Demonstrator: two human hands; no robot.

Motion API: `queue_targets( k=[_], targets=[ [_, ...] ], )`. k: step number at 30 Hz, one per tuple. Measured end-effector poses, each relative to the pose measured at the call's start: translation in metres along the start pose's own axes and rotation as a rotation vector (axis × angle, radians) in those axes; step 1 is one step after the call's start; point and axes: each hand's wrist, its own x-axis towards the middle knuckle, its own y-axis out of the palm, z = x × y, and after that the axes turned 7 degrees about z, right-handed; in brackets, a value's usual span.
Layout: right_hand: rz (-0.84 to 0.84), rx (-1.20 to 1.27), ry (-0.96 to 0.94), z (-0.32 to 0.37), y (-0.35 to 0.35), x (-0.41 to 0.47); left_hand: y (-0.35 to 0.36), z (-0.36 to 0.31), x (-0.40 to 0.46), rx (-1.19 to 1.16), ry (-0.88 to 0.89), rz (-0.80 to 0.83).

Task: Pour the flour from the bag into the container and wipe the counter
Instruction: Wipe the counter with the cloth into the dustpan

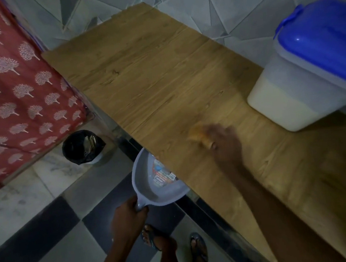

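A clear plastic container (290,99) with a blue lid (325,40) stands at the right on the wooden counter (153,80), holding white flour in its lower part. My right hand (225,145) rests on the counter near its front edge, blurred by motion, gripping an orange cloth (198,136). My left hand (127,216) holds the handle of a grey dustpan (158,186), whose mouth sits just under the counter's front edge. No flour bag is in view.
A black-lined bin (83,147) stands on the tiled floor to the left, below the counter. A red patterned fabric (14,92) covers the far left. Grey tiled wall (219,5) runs behind the counter. My sandalled feet (173,243) are at the bottom.
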Motion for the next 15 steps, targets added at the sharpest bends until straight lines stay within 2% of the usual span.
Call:
queue_targets(
  k=[1, 3, 6, 8, 11, 15],
  targets=[
    [-0.016, -0.087, 0.109, -0.026, -0.010, 0.013, 0.002, -0.001, -0.002, 0.000, 0.005, -0.001],
    [0.062, -0.231, 0.320, -0.073, -0.021, 0.033, 0.008, -0.002, -0.007, -0.014, -0.005, 0.001],
    [0.180, -0.255, 0.459, -0.084, -0.010, 0.040, 0.013, -0.002, -0.012, 0.006, -0.002, 0.002],
    [0.197, -0.273, 0.358, -0.054, 0.004, 0.026, 0.016, -0.004, -0.017, 0.025, -0.008, 0.005],
    [0.130, -0.192, 0.027, 0.008, 0.029, -0.025, 0.020, -0.006, -0.023, 0.023, -0.012, 0.024],
    [0.297, 0.009, -0.338, 0.058, 0.020, -0.083, 0.026, -0.014, -0.031, 0.058, -0.012, 0.033]
  ],
)
